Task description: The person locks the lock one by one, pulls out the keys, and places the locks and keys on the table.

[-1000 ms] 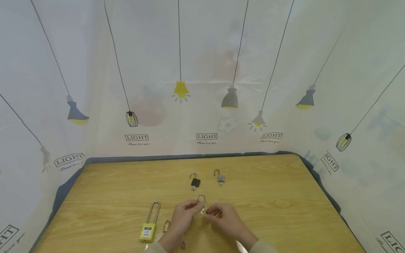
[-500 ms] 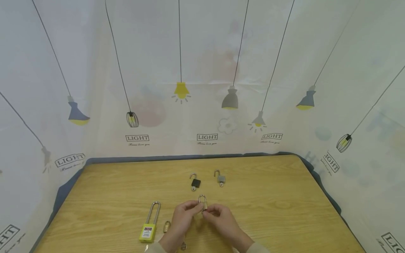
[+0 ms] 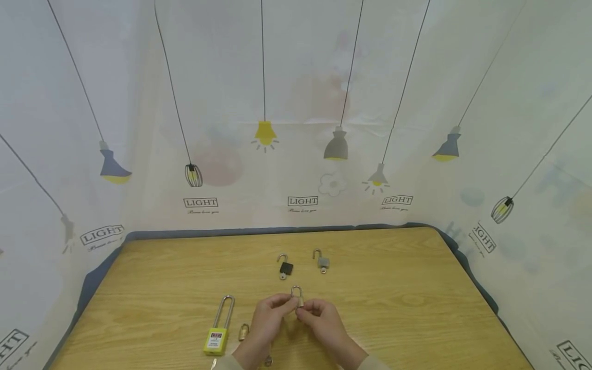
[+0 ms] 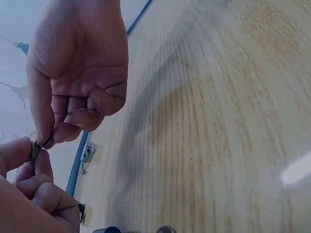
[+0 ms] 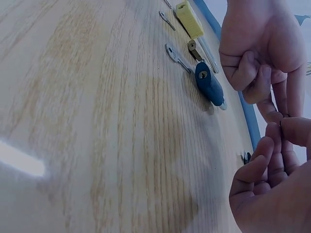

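Observation:
A small brass padlock (image 3: 301, 302) with a silver shackle pointing away from the body is held up over the table. My left hand (image 3: 268, 318) pinches its body between thumb and forefinger, covering much of it. At the padlock's near end, the fingertips of my right hand (image 3: 325, 324) pinch a small key, mostly hidden by thumb and finger. The left wrist view has the left hand (image 4: 41, 199) low and the right hand (image 4: 80, 73) above, fingertips meeting at the lock. Both hands also show in the right wrist view, their fingertips together.
Beyond the hands lie a black padlock (image 3: 286, 267) and a grey padlock (image 3: 323, 262), shackles open, keys inserted. To the left are a long-shackled yellow padlock (image 3: 215, 340) and a brass padlock (image 3: 243, 331). A blue padlock (image 5: 209, 85) and loose key (image 5: 177, 57) appear in the right wrist view.
My right hand has moved slightly left, and its fingertips have closed in on the padlock's near end. The left hand and the padlock have barely shifted.

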Demonstrator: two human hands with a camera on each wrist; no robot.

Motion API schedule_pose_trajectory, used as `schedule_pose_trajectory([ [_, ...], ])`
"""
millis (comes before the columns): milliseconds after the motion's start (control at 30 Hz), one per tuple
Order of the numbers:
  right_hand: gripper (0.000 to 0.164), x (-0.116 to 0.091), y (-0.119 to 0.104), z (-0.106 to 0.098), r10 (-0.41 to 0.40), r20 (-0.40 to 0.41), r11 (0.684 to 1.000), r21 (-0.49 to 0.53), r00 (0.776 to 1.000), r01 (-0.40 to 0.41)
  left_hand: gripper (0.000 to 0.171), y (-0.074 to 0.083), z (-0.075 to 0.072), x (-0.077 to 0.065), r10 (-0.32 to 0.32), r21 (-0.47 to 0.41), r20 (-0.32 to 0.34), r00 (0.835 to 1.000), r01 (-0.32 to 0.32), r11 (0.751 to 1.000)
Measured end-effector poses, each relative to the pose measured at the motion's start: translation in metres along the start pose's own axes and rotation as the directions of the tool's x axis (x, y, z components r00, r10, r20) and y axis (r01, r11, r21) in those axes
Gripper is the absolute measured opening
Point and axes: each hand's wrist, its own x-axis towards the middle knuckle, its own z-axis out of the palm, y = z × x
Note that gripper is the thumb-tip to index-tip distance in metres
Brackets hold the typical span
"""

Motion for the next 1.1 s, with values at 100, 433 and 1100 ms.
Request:
schedule_pose_trajectory([
  [100,0.025,0.000,0.000,0.000,0.006,-0.005,1.000,0.009,1.000,-0.006,0.042,0.000,0.000,-0.001,0.005,0.005,-0.012,1.000,-0.005,1.000],
  [433,0.026,0.000,0.003,0.003,0.008,-0.026,1.000,0.029,1.000,-0.007,0.047,-0.003,0.001,-0.001,0.038,0.005,-0.023,0.999,-0.038,0.999],
  [1100,0.020,-0.009,-0.015,0.012,-0.026,-0.133,0.999,0.028,0.991,0.030,0.041,0.000,0.004,-0.001,0.046,-0.010,-0.078,0.996,-0.047,0.999],
])
